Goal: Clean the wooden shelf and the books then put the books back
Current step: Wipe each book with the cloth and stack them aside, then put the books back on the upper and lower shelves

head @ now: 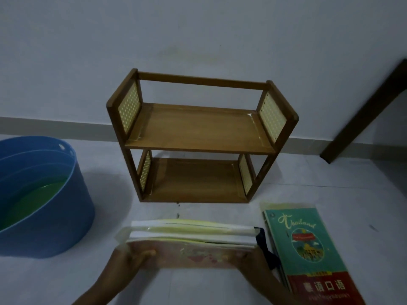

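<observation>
At nine o'clock on the pale floor (220,287) sits a blue tub (47,208) with greenish water in it, its rim pierced by a couple of small holes. Toward twelve o'clock, against the wall (198,29), the wooden shelf (198,137) stands upright; both of its boards are bare, and pale perforated panels fill its two ends.

At six o'clock, in front of the shelf and apart from it, a stack of books (189,238) is held by both ends with the page edges facing the shelf and a pinkish cover on top. The left hand (130,260) grips the stack's left end, thumb on the cover and fingers curled under. The right hand (253,264) holds the right end; it is blurred and dim, so how its fingers lie cannot be made out, though they close on the stack. A dark strap (265,247) hangs from that end.

At four o'clock a teal and red book (308,249) printed "Thailand" lies flat on the floor atop other thin books, just beside the right hand. At two o'clock a dark wooden leg (363,111) slants across the wall.
</observation>
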Demonstrator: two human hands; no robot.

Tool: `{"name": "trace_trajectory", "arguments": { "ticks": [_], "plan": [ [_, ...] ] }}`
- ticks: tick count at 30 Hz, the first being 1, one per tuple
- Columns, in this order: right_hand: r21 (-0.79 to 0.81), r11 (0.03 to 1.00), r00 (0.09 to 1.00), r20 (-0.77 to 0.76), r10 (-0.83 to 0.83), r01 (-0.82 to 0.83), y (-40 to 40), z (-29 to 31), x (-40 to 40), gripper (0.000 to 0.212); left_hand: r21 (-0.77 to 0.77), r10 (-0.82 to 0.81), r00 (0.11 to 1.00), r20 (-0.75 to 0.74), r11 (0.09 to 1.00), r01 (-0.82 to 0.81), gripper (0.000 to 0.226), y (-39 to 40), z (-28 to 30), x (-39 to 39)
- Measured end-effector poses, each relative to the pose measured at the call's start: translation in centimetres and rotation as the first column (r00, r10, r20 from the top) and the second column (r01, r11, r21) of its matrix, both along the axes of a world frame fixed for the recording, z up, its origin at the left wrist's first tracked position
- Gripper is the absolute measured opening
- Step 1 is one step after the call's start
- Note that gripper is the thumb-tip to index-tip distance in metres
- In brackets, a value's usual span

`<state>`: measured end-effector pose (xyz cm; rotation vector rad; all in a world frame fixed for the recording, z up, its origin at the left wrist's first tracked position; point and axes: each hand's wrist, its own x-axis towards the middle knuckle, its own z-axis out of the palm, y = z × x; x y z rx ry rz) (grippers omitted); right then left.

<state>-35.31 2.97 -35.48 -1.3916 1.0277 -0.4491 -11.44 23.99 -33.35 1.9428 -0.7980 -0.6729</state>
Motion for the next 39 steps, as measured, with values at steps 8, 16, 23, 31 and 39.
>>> {"name": "trace_trajectory", "arguments": {
  "ticks": [8, 16, 23, 31, 39],
  "plan": [
    [-0.061, 0.984, 0.968, -0.2, 0.152, -0.167, -0.7, 0.6, 0.4, 0.044, 0.09, -0.017, 0.998, -0.066, 0.996, 0.023, 0.035, -1.4, -0.9, 0.4],
    [-0.215, 0.951, 0.975, -0.035, 0.219, -0.221, -1.4, 9.3, 0.1, 0.061, 0.0, -0.004, 0.99, -0.142, 1.0, 0.004, 0.055, -1.9, 7.8, 1.3],
    [-0.308, 0.95, 0.991, 0.103, 0.088, -0.052, -5.5, 20.2, 2.5, 0.05, -0.183, 0.126, 0.989, 0.073, 0.977, -0.111, 0.028, -6.6, 19.0, 3.6],
    [-0.405, 0.914, 0.997, -0.079, -0.019, -0.014, -11.5, 24.4, 9.6, 0.051, -0.037, 0.13, 0.962, 0.24, 0.991, -0.125, 0.017, -16.0, 22.8, 8.8],
    [-0.503, 0.863, 0.973, -0.217, -0.074, -0.046, -13.3, 21.8, 12.4, 0.04, 0.027, 0.098, 0.959, 0.267, 0.994, -0.109, 0.02, -19.6, 19.7, 12.1]
  ]
}}
